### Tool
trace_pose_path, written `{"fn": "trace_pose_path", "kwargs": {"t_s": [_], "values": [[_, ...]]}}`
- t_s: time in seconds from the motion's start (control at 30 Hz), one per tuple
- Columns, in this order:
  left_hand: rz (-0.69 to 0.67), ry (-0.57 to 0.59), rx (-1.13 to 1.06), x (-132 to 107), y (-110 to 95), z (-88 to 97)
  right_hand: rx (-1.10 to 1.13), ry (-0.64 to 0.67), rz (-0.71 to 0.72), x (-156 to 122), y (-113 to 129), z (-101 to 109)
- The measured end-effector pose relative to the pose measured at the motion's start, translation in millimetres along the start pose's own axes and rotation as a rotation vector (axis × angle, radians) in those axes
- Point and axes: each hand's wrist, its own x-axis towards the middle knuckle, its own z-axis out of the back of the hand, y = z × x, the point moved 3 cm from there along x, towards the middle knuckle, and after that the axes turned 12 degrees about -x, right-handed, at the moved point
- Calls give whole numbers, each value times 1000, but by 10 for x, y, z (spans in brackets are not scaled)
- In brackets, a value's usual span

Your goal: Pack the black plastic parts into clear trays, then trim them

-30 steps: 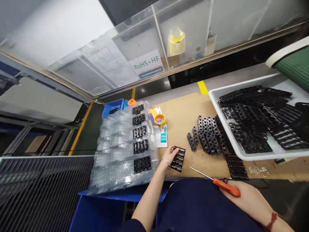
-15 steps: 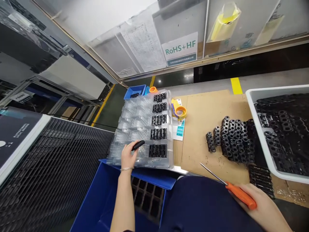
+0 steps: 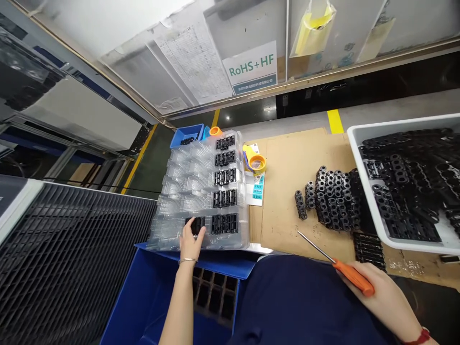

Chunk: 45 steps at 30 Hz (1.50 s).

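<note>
One screwdriver (image 3: pixel 345 270), one white tub (image 3: pixel 413 245)

Farther away and above my left hand (image 3: pixel 191 239), a white sign (image 3: pixel 251 67) on the clear panel (image 3: pixel 247 28) reads "RoHS+HF" in green; its lower band has Chinese characters, ending "有限公司". To the right of this hand, teal labels (image 3: pixel 258 188) carry Chinese characters, too small for sure reading.

A plain navy top (image 3: pixel 294 302) is seen at six o'clock. A thin silver bangle (image 3: pixel 188 259) is worn on the left wrist (image 3: pixel 187 265) at seven o'clock; a red bracelet (image 3: pixel 424 335) on the right, at four o'clock.
</note>
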Motion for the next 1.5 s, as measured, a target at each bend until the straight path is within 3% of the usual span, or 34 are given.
{"fn": "trace_pose_path", "kwargs": {"t_s": [0.17, 0.27, 0.37, 0.5, 0.57, 0.67, 0.8, 0.93, 1.07, 1.2, 1.37, 1.43, 1.5], "values": [[70, -109, -6, 3, -164, -67, 20, -51, -13, -47, 104, 36], [15, -212, -81, 17, -569, -245, 8, -55, -40, -58, 132, 51], [-154, -117, -242, 1, -1252, -845, -28, -51, -87, -93, 102, 62], [-296, 249, -471, -161, -2143, -2002, -80, -29, -142, -211, 51, 99], [-262, 379, -552, -225, -2375, -2437, -104, -12, -171, -283, 41, 126], [-152, 559, -650, -223, -2439, -2758, -133, 19, -224, -372, 43, 158], [15, 729, -733, -100, -2269, -2738, -148, 81, -271, -400, 72, 160], [145, 785, -768, -17, -2088, -2572, -163, 127, -309, -332, 124, 159], [189, 804, -777, 20, -2005, -2416, -168, 163, -331, -256, 178, 193], [140, 801, -784, -19, -1973, -2215, -162, 181, -324, -223, 220, 227], [-17, 762, -735, -210, -1929, -1911, -121, 202, -229, -108, 278, 179], [-98, 733, -700, -250, -1894, -1707, -92, 209, -162, -37, 307, 137], [-191, 639, -665, -210, -1814, -1369, -63, 209, -100, 18, 319, 93]]}}
